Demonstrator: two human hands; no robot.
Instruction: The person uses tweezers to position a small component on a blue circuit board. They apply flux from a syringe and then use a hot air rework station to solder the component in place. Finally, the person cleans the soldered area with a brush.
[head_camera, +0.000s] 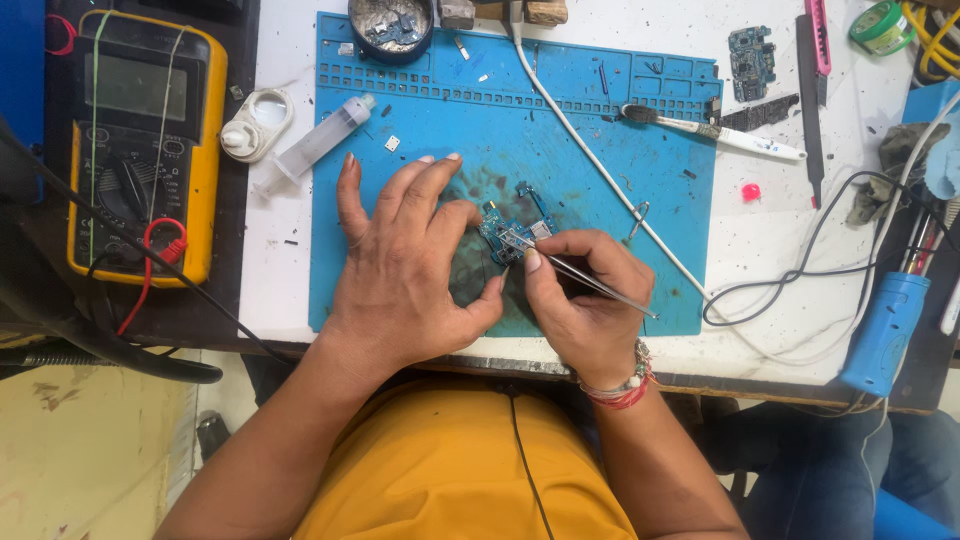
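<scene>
Counter (770, 250): white, cluttered, with a blue work mat (600, 140) covering its middle. A yellow meter (140, 140) sits at the far left with red and black leads trailing off. A blue-handled tool (885, 330) lies at the right edge among dark cables.

Left hand (400, 270): palm down on the mat, fingers spread and flat, thumb and forefinger tip pressing the near-left edge of a small blue circuit board (510, 230). Nothing is gripped; it pins the board in place.

Right hand (585, 300): fingers pinched shut around metal tweezers (570, 270), held like a pen.

Key relation: the board lies on a dark stained patch at the mat's centre, just beyond and between both thumbs. The tweezers' long axis runs from lower right up to upper left, tips touching the board's top face. The right hand is the working one; both are equally near.

Containers: a round dark dish (390, 25) at the mat's top edge holds small board scraps and metal bits. A clear syringe (320, 140) lies across the mat's left border; I cannot tell its contents. A white round case (255, 125) sits beside it.

Smaller items: a white-handled brush (720, 132), a second small board (750, 60), a red bead (751, 191).
</scene>
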